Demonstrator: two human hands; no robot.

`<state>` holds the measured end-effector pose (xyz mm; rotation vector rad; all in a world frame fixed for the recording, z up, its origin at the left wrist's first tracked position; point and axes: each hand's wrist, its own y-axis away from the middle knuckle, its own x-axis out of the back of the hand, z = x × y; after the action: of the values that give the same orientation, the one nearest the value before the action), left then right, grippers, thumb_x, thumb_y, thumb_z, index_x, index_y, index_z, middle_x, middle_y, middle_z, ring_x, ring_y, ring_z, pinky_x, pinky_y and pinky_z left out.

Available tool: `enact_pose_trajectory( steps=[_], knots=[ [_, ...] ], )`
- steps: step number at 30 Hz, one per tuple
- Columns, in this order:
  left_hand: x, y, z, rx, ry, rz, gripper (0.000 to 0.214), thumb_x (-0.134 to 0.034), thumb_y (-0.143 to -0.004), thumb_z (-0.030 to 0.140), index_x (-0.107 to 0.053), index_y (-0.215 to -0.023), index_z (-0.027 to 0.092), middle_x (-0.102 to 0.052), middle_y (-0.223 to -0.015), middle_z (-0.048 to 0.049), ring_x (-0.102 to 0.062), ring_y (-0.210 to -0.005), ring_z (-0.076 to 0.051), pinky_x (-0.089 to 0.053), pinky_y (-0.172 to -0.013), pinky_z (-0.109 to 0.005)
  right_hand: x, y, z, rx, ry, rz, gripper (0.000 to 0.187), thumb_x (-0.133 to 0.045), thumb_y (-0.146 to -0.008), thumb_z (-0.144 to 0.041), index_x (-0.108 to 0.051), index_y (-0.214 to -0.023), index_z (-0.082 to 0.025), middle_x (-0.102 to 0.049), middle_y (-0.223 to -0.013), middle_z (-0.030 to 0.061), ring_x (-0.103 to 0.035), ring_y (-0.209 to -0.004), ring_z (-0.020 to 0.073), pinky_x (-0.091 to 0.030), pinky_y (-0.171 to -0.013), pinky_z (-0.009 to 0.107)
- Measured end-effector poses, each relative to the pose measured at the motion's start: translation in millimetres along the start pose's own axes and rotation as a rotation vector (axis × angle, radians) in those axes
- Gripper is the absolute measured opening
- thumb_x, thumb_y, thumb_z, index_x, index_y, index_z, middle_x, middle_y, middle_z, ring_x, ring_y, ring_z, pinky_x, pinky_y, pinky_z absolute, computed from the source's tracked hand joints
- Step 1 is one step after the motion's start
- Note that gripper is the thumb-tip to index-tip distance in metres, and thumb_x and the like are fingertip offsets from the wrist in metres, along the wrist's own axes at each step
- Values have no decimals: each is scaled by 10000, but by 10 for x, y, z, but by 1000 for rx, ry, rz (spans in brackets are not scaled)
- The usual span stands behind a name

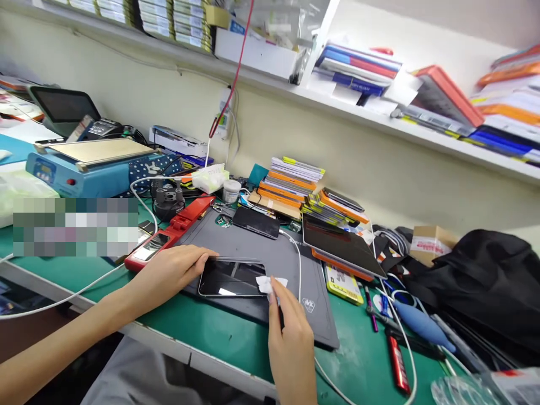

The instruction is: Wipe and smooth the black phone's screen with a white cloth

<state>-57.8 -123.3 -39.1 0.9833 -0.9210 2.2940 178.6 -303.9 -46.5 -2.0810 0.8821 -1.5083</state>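
Observation:
A black smartphone [230, 278] lies screen up on a grey work mat [257, 247]. My left hand [175, 271] grips the phone's left end, fingers curled over its edge. My right hand [289, 337] pinches a small white wipe [270, 284] and presses it on the right end of the screen.
A second dark phone [256, 221] lies farther back on the mat, with a white cable [297, 264] crossing it. A red tool case [169, 233] and a blue heating machine [93, 166] stand left. Stacked packs [295, 185], a tablet [340, 244] and a black bag [481, 287] lie right.

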Motion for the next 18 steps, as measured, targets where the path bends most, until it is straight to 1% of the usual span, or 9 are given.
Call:
enact_pose_trajectory(
  steps=[2, 3, 6, 7, 9, 12, 14, 16, 18],
  knots=[
    [11, -132, 5, 190, 123, -69, 550, -291, -1122, 548, -770, -1156, 279, -816, -1170, 9, -776, -1104, -206, -595, -982, -299, -17, 6, 14, 42, 16, 10, 331, -478, -1113, -321, -729, -1293, -203, -779, -1246, 59, -761, -1098, 185, -609, -924, 286],
    [20, -205, -2, 240, 166, -87, 579, -266, -1118, 566, -771, -1143, 281, -824, -1129, 11, -786, -1069, -197, -607, -944, -277, -27, 12, 19, 64, 25, 16, 333, -479, -1112, -322, -726, -1298, -201, -780, -1242, 60, -763, -1087, 186, -610, -916, 286],
    [55, -395, -37, 275, 162, -73, 605, -224, -1111, 528, -770, -1122, 270, -836, -1023, 3, -805, -918, -190, -628, -797, -258, -66, 31, 34, 131, 56, 42, 333, -488, -1106, -305, -721, -1310, -185, -777, -1252, 66, -763, -1086, 196, -603, -933, 302],
    [66, -434, -42, 282, 131, -54, 578, -242, -1101, 498, -768, -1129, 260, -835, -1009, -9, -804, -897, -207, -628, -785, -282, -78, 35, 40, 155, 66, 50, 327, -496, -1102, -296, -723, -1309, -185, -773, -1267, 64, -761, -1103, 203, -596, -953, 314],
    [79, -456, -26, 298, 37, 12, 534, -283, -1069, 441, -748, -1202, 216, -829, -1046, -69, -797, -943, -276, -620, -850, -379, -99, 38, 55, 211, 98, 73, 319, -515, -1093, -276, -721, -1318, -182, -761, -1308, 60, -750, -1155, 218, -580, -999, 336],
    [46, -325, 58, 301, -103, 136, 565, -285, -1042, 400, -672, -1354, 132, -751, -1294, -181, -719, -1190, -384, -541, -1010, -530, -120, 45, 74, 304, 147, 110, 317, -548, -1077, -247, -711, -1337, -166, -753, -1333, 61, -739, -1200, 223, -559, -1056, 350],
    [-20, -146, 119, 236, -165, 187, 540, -280, -1072, 421, -664, -1346, 157, -708, -1371, -163, -683, -1248, -358, -520, -1038, -499, -129, 58, 82, 347, 152, 113, 324, -565, -1068, -236, -706, -1349, -156, -762, -1312, 63, -746, -1189, 220, -551, -1095, 362],
    [-110, 60, 156, 117, -225, 227, 473, -326, -1110, 493, -656, -1302, 213, -737, -1274, -100, -707, -1153, -294, -536, -967, -422, -126, 63, 84, 370, 158, 80, 359, -582, -1056, -226, -684, -1391, -145, -752, -1332, 72, -739, -1214, 229, -547, -1128, 384],
    [-198, 238, 163, 6, -268, 275, 449, -426, -1096, 576, -615, -1314, 231, -732, -1222, -78, -699, -1090, -280, -527, -928, -410, -109, 33, 78, 397, 185, 23, 396, -585, -1050, -223, -658, -1425, -119, -723, -1380, 87, -720, -1255, 247, -560, -1131, 398]
  ],
)
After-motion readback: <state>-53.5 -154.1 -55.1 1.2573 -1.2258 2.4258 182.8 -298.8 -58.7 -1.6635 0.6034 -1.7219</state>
